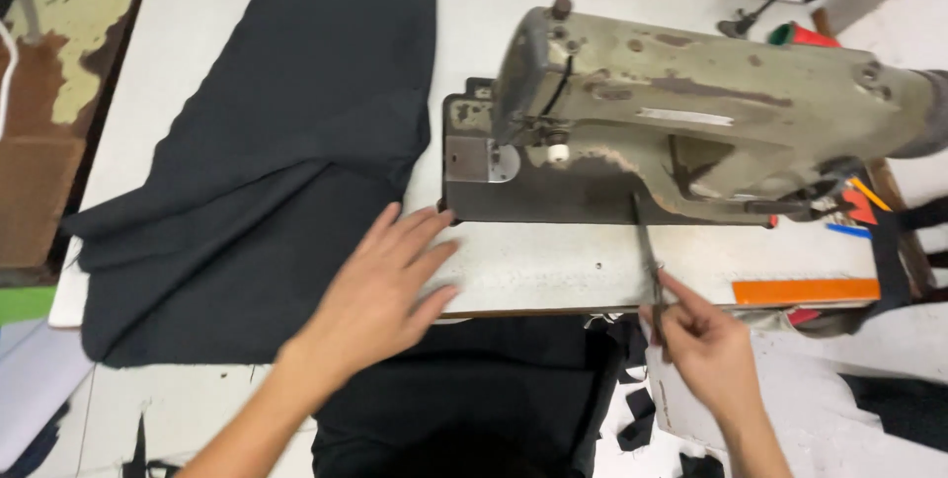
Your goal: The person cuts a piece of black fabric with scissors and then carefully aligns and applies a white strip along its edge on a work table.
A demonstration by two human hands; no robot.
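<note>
My left hand [380, 290] lies flat with fingers spread at the table's front edge, touching the lower right edge of a large dark cloth [267, 162] that covers the left part of the white table [553, 266]. My right hand [706, 345] pinches the lower end of a thin dark metal tool [649, 261], likely scissors or tweezers, whose tip points up toward the worn olive sewing machine [691, 103]. The machine's needle area [548, 147] sits right of the cloth, with no fabric under it.
An orange ruler [805, 290] lies at the table's right front edge, with orange and blue bits [857, 211] behind it. A red-and-green cone [805, 37] stands behind the machine. More dark fabric [474, 389] hangs below the table, and scraps [637, 419] lie on the floor.
</note>
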